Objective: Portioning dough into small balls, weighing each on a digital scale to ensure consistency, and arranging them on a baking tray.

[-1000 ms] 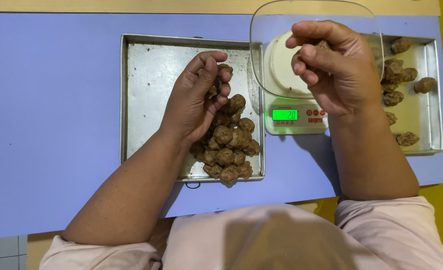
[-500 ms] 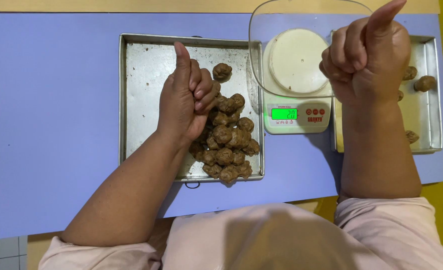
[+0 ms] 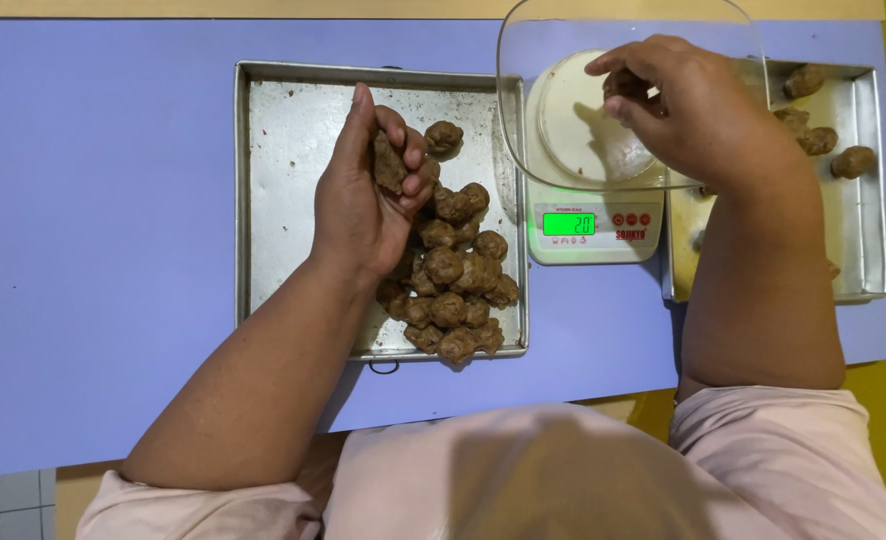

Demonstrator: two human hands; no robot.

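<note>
Your left hand [image 3: 368, 190] is closed around one brown lump [image 3: 389, 163], lifted just above the pile [image 3: 453, 280] in the tray [image 3: 263, 200]. Your right hand [image 3: 693, 115] pinches a small bit over the scale [image 3: 588, 160], so it gets weighed.

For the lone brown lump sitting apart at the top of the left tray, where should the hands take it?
Pinch the lone lump across its rounded sides, fingertips coming straight down. It sits apart from the pile on bare tray floor, so both sides are free.
</note>
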